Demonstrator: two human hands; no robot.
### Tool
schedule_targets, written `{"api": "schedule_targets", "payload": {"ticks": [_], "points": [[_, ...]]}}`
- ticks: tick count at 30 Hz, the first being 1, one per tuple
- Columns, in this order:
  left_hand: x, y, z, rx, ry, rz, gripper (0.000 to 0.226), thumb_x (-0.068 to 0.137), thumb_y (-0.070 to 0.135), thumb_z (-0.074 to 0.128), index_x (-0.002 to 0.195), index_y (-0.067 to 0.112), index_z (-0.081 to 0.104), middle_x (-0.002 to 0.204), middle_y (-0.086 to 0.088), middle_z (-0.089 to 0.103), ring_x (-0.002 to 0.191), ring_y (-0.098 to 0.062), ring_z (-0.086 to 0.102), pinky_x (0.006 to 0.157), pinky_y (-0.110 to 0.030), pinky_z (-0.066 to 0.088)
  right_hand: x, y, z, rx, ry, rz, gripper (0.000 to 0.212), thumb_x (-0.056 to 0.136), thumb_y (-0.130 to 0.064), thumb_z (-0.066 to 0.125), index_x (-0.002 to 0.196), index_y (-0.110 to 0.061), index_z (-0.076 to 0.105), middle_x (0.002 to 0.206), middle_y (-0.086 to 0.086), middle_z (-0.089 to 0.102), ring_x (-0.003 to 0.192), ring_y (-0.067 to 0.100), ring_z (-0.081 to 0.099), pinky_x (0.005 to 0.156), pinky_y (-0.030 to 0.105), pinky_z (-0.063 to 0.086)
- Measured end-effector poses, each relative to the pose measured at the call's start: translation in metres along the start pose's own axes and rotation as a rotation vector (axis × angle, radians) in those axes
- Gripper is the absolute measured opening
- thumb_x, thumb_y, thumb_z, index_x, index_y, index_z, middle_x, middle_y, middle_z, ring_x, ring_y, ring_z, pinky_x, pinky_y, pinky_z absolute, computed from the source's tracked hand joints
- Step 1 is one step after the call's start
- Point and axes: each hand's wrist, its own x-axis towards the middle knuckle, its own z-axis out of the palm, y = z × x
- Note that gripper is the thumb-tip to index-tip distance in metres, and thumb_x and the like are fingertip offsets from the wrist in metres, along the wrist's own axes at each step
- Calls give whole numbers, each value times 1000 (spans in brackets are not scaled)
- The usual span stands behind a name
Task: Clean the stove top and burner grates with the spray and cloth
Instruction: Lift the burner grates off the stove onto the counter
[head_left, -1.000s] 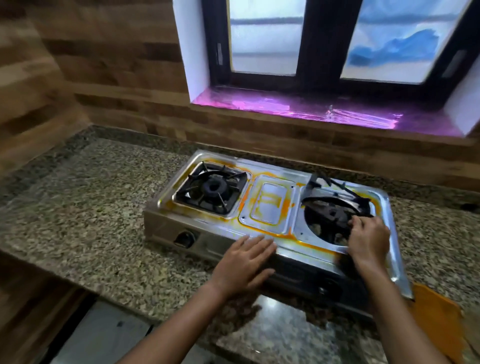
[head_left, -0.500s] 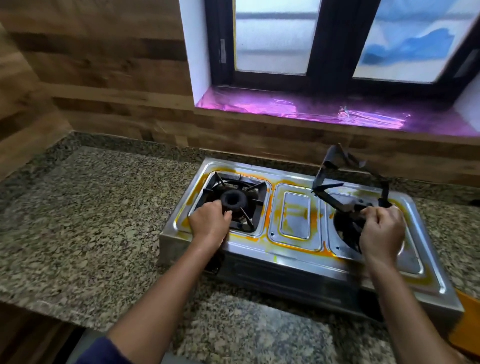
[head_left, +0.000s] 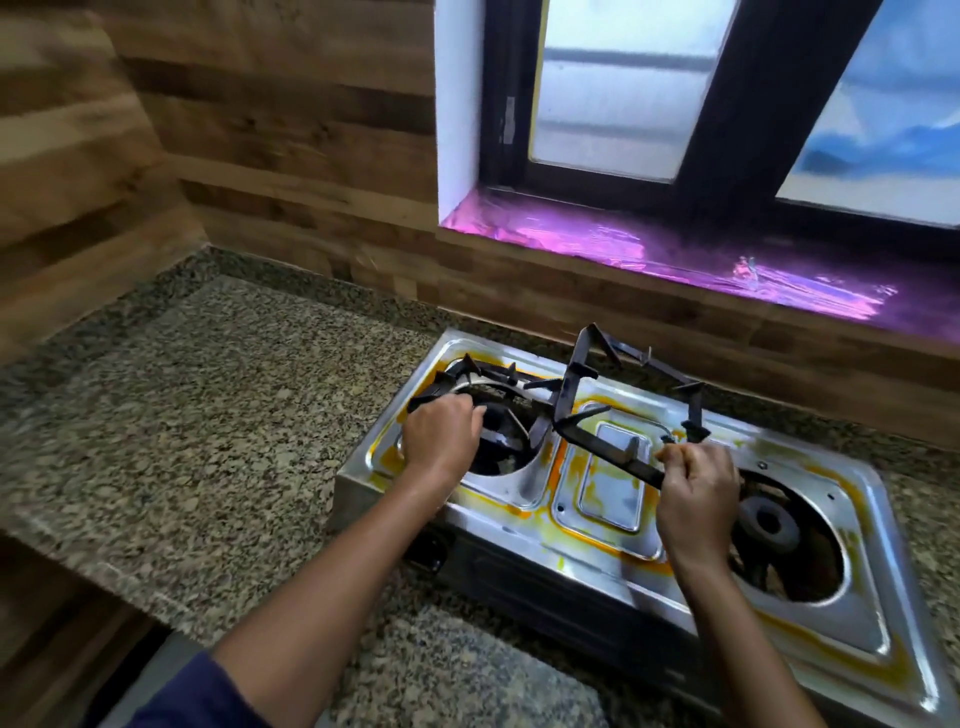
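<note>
A steel two-burner stove (head_left: 608, 525) smeared with orange-yellow grime sits on the granite counter. My right hand (head_left: 696, 499) grips the near bar of the right black grate (head_left: 608, 452), which is lifted and tilted above the stove's middle. The right burner (head_left: 769, 522) lies uncovered. My left hand (head_left: 441, 439) is closed on the near-left edge of the left grate (head_left: 488, 376), which is raised off its well. No spray or cloth shows in this view.
Speckled granite counter (head_left: 208, 426) stretches left of the stove. A wood-panel wall (head_left: 291, 171) runs behind, and a window sill with pink foil (head_left: 649, 254) juts out above the stove's far side. The counter's front edge drops off at lower left.
The right grate has been carried up and leftward over the stove's middle. My left hand has closed on the left grate and raised it off its burner.
</note>
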Motion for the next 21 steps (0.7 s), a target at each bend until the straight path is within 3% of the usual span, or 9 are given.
{"api": "schedule_targets", "payload": {"ticks": [5,8,13,17,21], "points": [[11,-8,-23,-11,32,-78,38,101,37,38,96,12,66,95,-9,70,89,-31,67,61,-34,40,2,-17,4,47,-29,-10,32,90,-23,45,81,-6,70,82,2,49,86,27,49,74,32,31],[8,-31,-38,-9,84,-136,39,101,37,37,91,14,67,90,-6,71,80,-27,67,55,-31,34,-3,-30,11,67,-59,-16,31,90,-24,45,80,-7,68,81,2,48,85,25,46,74,34,33],[-13,-106,-48,22,115,-208,41,101,38,38,87,12,65,86,-8,69,76,-29,66,55,-31,32,-15,-54,43,62,-111,-113,29,88,-22,48,75,-5,66,79,5,50,82,29,49,71,30,27],[-34,-174,-42,44,96,-341,38,102,36,40,92,11,67,79,-5,69,61,-22,58,47,-28,29,-33,-87,85,79,-184,-187,25,88,-20,49,71,-7,62,78,2,47,84,30,49,74,37,34],[-46,-248,-31,72,36,-459,34,100,37,42,101,15,68,83,-5,70,69,-23,65,50,-27,39,-53,-137,139,69,-261,-273,24,89,-19,50,70,-9,60,80,9,53,83,30,48,73,37,31]]}}
